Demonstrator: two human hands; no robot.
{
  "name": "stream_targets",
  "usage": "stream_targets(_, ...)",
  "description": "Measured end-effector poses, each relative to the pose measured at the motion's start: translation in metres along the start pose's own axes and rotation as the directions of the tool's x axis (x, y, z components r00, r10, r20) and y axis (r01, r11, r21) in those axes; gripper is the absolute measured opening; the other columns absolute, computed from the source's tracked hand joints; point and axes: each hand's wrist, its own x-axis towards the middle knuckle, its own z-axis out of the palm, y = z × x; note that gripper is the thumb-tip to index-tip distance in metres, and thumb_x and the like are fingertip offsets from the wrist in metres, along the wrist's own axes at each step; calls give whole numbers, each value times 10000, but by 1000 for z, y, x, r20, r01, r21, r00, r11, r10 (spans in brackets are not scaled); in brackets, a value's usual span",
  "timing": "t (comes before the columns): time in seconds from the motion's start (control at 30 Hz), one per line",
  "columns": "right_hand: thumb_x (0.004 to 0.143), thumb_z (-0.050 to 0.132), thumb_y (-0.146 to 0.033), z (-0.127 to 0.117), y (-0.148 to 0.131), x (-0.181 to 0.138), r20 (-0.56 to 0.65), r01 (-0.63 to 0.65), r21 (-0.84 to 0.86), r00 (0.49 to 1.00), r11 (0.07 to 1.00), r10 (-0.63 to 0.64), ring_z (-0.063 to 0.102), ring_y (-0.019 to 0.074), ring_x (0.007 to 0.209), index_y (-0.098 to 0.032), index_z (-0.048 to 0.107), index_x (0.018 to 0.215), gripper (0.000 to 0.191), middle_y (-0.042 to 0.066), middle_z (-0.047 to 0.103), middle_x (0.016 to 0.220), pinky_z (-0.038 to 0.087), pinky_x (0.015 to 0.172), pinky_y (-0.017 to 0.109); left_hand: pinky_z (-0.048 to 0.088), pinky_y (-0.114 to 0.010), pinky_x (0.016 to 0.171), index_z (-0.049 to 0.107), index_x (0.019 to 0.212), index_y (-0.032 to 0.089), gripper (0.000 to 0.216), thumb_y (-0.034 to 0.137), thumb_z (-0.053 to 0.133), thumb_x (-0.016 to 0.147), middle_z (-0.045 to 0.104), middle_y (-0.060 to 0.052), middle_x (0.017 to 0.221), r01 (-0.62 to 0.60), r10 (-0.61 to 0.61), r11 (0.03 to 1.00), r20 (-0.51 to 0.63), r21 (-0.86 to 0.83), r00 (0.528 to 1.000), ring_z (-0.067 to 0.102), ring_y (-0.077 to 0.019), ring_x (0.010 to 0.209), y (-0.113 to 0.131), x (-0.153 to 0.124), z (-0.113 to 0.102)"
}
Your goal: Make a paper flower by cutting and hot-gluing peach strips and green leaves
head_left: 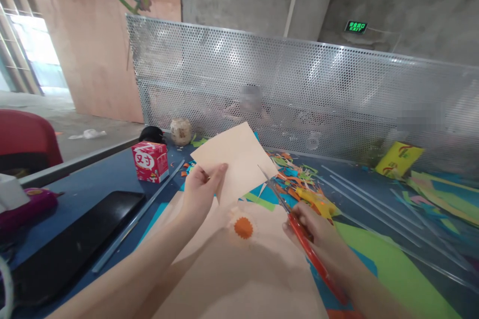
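My left hand (204, 184) pinches a cream sheet of paper (235, 157) by its lower left part, thumb on top, and holds it up over the table. In my right hand (314, 229) are scissors (305, 244) with red handles. Their blades reach up and left to the right corner of the sheet, the tip lying against or across it; I cannot tell whether the blades are parted. Below both hands lies a larger cream sheet (239, 279). An orange disc with a jagged edge (243, 228) rests on it, with pale scraps around.
Coloured paper scraps (299, 174) litter the table's middle. Clear rods (370, 204) and green paper (400, 264) lie right, near a yellow packet (399, 159). Left are a black phone-like slab (78, 249), a red box (150, 161) and a jar (181, 132). A perforated metal screen (224, 70) stands behind.
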Motion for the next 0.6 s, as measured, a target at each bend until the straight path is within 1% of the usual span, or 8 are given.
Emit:
stream_targets(0.07,737,465,-426,2,0,0,-31,-9,4,999,1000,9,437,110,499,-222,370,674,234,-54,444,565,300,458,224,482,-251,552,584,792,125,326,369,680,598,676,-61,771,1,-1,1000,-3,7,1000,625,-179,674,1,0,0)
stream_targets(0.17,732,461,-442,2,0,0,-41,-37,17,998,999,38,446,116,514,-225,375,677,239,-54,444,568,321,476,228,485,-258,570,589,818,129,328,359,678,602,678,-66,807,-3,3,1000,1,-1,1000,627,-185,700,1,0,1)
stream_targets(0.3,719,496,-393,0,-1,0,-21,-42,-2,999,999,42,446,115,511,-224,379,671,211,-54,450,569,319,477,227,485,-263,570,591,832,127,325,353,671,613,679,-69,809,-30,30,999,5,25,1000,627,-189,704,2,1,0)
stream_targets(0.5,747,467,-402,-3,-2,-1,-1,2,-72,1000,997,-2,462,125,512,-222,385,715,200,-46,471,575,330,488,240,487,-264,610,578,848,125,313,341,657,635,673,-70,839,-82,82,996,15,39,997,622,-183,737,1,3,-2)
stream_targets(0.6,755,444,-426,-3,-2,-2,-30,23,-122,999,992,-27,470,136,522,-224,372,734,216,-41,474,585,337,496,252,486,-266,613,571,812,125,295,344,656,634,670,-66,812,-97,97,995,14,29,995,619,-179,723,0,4,-3)
